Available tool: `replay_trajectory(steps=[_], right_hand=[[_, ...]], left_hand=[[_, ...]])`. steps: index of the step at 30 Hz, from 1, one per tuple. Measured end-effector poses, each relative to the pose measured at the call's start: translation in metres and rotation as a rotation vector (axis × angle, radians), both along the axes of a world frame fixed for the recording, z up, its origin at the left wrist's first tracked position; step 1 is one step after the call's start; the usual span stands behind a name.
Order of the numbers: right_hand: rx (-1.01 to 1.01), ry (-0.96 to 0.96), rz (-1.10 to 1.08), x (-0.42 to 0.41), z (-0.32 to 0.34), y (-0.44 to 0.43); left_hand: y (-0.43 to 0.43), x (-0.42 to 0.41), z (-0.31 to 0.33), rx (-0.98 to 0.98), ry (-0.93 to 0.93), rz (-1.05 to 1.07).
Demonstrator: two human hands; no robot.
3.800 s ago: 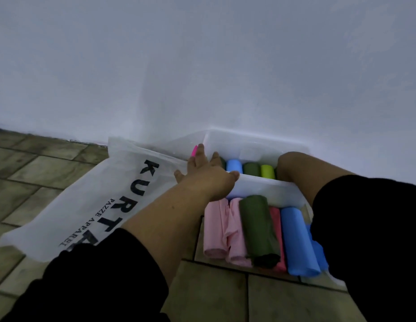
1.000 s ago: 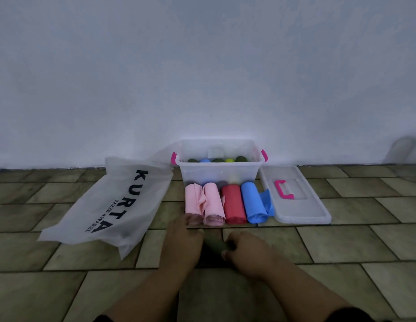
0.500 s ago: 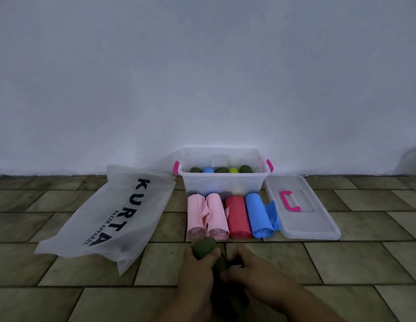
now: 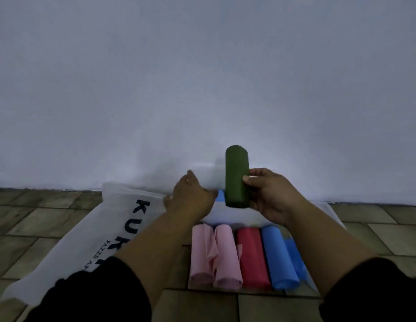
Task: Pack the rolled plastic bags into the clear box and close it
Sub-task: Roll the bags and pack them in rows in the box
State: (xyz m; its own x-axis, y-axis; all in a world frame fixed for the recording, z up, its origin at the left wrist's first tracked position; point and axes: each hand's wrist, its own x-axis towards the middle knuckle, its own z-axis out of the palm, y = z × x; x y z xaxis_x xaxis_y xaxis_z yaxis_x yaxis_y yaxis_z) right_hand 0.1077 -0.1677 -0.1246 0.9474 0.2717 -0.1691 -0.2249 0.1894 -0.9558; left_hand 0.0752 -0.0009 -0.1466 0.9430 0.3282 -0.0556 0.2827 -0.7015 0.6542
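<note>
Tiled floor (image 4: 39, 228), white wall (image 4: 202, 77): right hand (image 4: 272, 196) grips the dark green roll (image 4: 236, 173) upright above the clear box (image 4: 227, 214), left hand (image 4: 190, 201) flat at its rim; slack grip risks unrolling.

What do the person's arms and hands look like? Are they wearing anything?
Both arms have black sleeves, the left sleeve and the right sleeve, ending near the elbows, so the forearms are bare. The left hand and right hand are bare too: no gloves, watch or rings show.
</note>
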Motion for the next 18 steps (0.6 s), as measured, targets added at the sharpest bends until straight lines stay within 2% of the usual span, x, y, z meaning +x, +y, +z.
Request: replay_trajectory(steps=[1, 2, 4, 7, 10, 13, 18], right_hand=[[-0.052, 0.001, -0.043, 0.018, 0.0, 0.008], [-0.144, 0.003, -0.065, 0.033, -0.002, 0.017], [-0.369, 0.012, -0.031, 0.055, -0.011, 0.038], [-0.677, 0.014, 0.093, 0.068, -0.025, 0.071], [-1.052, -0.143, 0.321, 0.07, -0.032, 0.095], [-1.188, -0.153, 0.444, 0.077, -0.034, 0.101], [-1.366, -0.222, 0.505, 0.083, -0.043, 0.098]], left_hand=[[0.007, 0.007, -0.007, 0.107, 0.081, 0.002], [0.012, 0.013, -0.014, 0.135, 0.13, -0.028], [0.018, 0.017, -0.025, 0.101, 0.145, -0.075], [0.023, 0.02, -0.034, 0.121, 0.139, -0.067], [0.024, 0.022, -0.036, 0.165, 0.171, -0.076], [0.024, 0.022, -0.036, 0.179, 0.177, -0.086], [0.023, 0.023, -0.037, 0.174, 0.185, -0.077]])
